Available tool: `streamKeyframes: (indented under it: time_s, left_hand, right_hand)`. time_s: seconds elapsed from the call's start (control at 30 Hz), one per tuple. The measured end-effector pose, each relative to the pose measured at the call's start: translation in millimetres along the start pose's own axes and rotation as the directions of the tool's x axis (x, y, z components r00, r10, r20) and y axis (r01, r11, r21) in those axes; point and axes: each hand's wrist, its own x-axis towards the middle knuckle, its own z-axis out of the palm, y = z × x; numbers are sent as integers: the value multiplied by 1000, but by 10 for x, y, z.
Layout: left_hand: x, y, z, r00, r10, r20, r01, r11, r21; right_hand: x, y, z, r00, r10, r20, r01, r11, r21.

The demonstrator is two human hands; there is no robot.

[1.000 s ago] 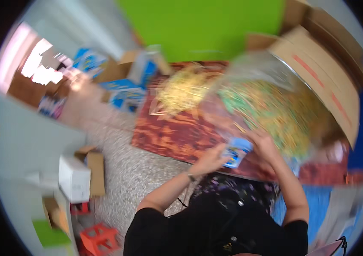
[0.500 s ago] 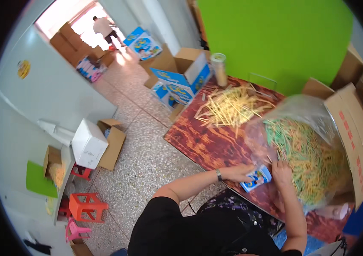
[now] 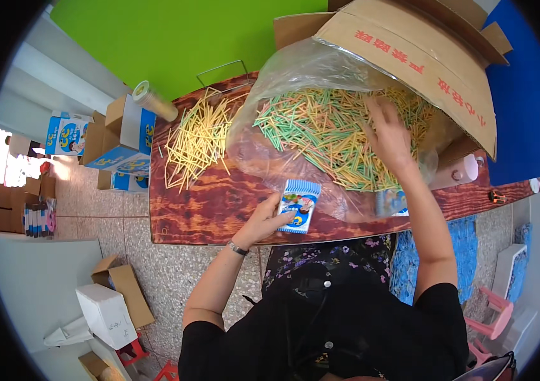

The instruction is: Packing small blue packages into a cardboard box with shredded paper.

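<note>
My left hand [image 3: 263, 222] grips a small blue-and-white printed packet [image 3: 298, 206] at the near edge of the table, thumb across its front. Farther right, my right hand [image 3: 389, 136] rests over a big heap of thin green, yellow and pinkish sticks [image 3: 321, 136]. Its fingers are stretched out and somewhat apart, with the tips at the sticks and nothing visibly held. The heap lies on a clear plastic bag [image 3: 283, 70] that spreads from the mouth of a cardboard box [image 3: 409, 47] lying on its side.
A pile of pale yellow sticks [image 3: 199, 143] lies on the left of the reddish wood-patterned table [image 3: 213, 209], with a clear jar [image 3: 154, 101] behind. Another blue packet [image 3: 392, 202] is under my right forearm. A pinkish cylinder [image 3: 457, 173] lies at right. Blue printed cartons [image 3: 124, 136] stand beyond the table's left edge.
The view has swung right, toward the table. My right hand has moved from beside the packet onto the coloured sticks, and its fingers have spread. My left hand still holds the packet.
</note>
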Motion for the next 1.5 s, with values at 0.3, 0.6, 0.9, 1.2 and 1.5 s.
streamKeyframes:
  time_s: [0.3, 0.6, 0.9, 1.2, 1.5]
  left_hand:
    - [632, -42, 365, 998, -64, 21, 62, 996, 68]
    - [641, -66, 454, 870, 491, -46, -249, 517, 819]
    - [697, -190, 510, 900, 399, -175, -126, 623, 772]
    - [731, 20, 546, 762, 615, -200, -209, 527, 824]
    - [979, 54, 418, 965, 215, -151, -205, 976, 75]
  right_hand:
    - [-756, -313, -12, 797, -62, 600, -348, 765, 542]
    - [-999, -198, 338, 966, 17, 258, -110, 929, 352]
    - [-1004, -85, 414, 940, -214, 265, 210, 977, 44]
    - [-747, -182, -21, 950, -278, 143, 244, 945, 218]
    - [-598, -244, -17, 825, 134, 550, -494, 643, 585]
